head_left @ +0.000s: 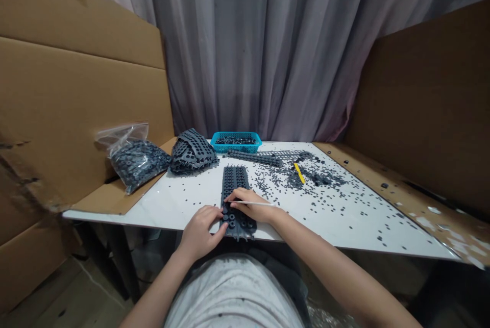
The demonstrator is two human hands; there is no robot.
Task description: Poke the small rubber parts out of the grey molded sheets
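Right hand [248,206] has fingers pinching a thin white stick [254,203] over the black studded sheet [235,177], which lies lengthwise at the near edge of the counter [176,203]. Left hand [199,232] has thumb and forefinger spread, touching the sheet's left side. Beyond it: blue basket [236,149] of dark bits; yellow strip [299,173] right, among scattered bits [325,179]; clear bag [140,159] of dark pieces far left.

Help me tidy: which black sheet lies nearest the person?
The sheet at the table's front edge, beneath the right hand; heap and roll lie farther back.
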